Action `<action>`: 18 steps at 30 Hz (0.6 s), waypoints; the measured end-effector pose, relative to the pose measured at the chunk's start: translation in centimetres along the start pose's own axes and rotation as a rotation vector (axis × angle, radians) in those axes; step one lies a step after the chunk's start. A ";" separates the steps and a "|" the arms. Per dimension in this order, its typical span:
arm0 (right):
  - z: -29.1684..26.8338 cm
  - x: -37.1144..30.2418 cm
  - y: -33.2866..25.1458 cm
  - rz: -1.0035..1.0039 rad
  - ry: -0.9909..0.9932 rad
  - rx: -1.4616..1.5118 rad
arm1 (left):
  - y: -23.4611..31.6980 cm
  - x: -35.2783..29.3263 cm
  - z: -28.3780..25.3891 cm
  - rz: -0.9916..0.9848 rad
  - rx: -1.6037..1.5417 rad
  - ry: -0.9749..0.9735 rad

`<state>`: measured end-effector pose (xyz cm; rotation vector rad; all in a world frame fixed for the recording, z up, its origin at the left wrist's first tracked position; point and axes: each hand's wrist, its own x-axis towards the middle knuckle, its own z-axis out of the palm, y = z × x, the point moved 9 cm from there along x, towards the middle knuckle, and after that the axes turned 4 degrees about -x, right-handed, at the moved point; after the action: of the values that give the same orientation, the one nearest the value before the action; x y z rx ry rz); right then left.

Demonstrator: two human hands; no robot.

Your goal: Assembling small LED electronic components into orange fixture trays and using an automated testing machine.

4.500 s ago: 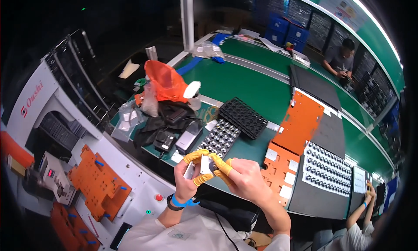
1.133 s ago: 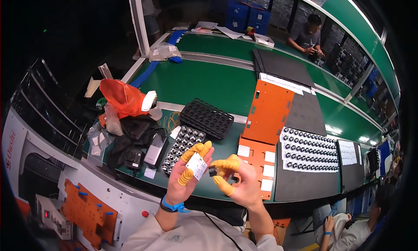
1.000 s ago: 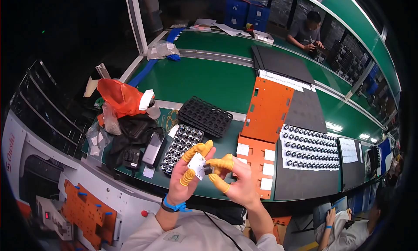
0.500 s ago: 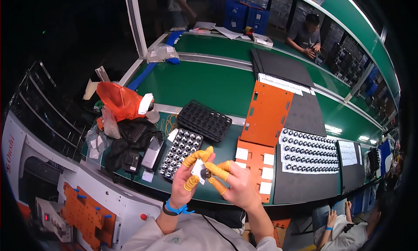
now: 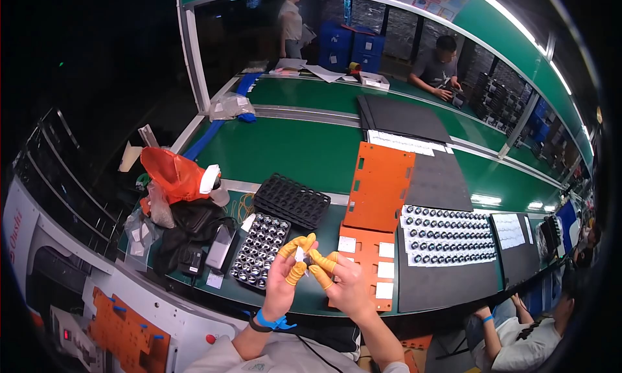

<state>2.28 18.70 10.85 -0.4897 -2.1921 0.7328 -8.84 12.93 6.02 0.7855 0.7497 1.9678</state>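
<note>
Both of my hands meet above the near edge of the green bench, with yellow finger cots on the thumbs and some fingers. My left hand (image 5: pixel 285 276) pinches a small white square plate (image 5: pixel 299 254), now seen nearly edge-on. My right hand (image 5: pixel 343 279) has its thumb and fingers closed at a small dark round part against that plate; the fingers partly hide it. Just left of my hands lies a black tray of shiny round metal parts (image 5: pixel 260 247). To their right is a flat orange plate (image 5: pixel 367 243) bearing white square plates (image 5: pixel 385 269).
Behind the hands sit stacked black trays (image 5: pixel 291 200). Another orange plate (image 5: pixel 379 186) leans up at the back. Rows of dark round parts on white plates (image 5: pixel 447 237) cover a dark mat (image 5: pixel 434 289). An orange bag (image 5: pixel 173 175) and power bank (image 5: pixel 220 247) lie left. Co-workers are across and right.
The white plate has turned from face-on to nearly edge-on between my fingers. My view has tilted up, so the bench sits lower. The standing person at the back shows more fully.
</note>
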 end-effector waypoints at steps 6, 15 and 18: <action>-1.5 -0.3 -0.3 -0.068 0.044 -0.101 | -0.4 0.5 0.7 0.091 0.057 0.043; -3.2 -2.0 2.4 0.081 0.240 -0.292 | -3.1 0.5 3.6 0.058 0.393 -0.035; -4.0 -3.4 3.8 0.167 0.324 -0.145 | -4.0 -0.2 2.9 0.035 0.255 0.008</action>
<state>7.92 21.17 8.78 -0.8148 -1.9230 0.5387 -4.57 15.14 4.74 0.9470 1.0108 1.9301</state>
